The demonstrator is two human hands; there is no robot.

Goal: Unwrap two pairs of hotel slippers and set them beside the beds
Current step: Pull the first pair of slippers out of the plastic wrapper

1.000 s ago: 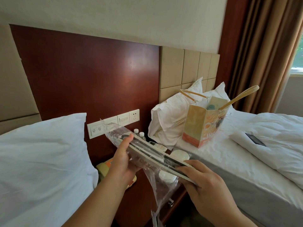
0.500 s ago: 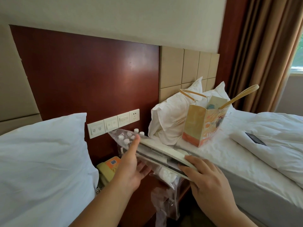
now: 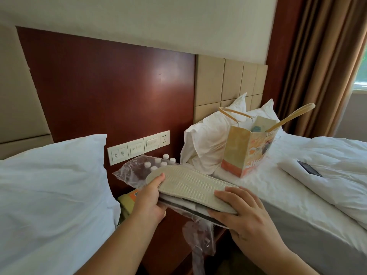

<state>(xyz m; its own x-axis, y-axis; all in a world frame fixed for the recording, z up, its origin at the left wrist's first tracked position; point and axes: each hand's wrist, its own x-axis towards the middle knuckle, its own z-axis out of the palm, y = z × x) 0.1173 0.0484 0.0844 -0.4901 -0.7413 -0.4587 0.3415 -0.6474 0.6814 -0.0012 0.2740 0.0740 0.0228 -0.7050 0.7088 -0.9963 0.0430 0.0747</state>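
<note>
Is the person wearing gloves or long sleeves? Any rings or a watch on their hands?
No gloves. The left hand and the right hand are both bare, with short nails. Both forearms are bare too, all the way to the picture's edge, so no sleeves show. No ring, watch or bracelet can be seen.
</note>
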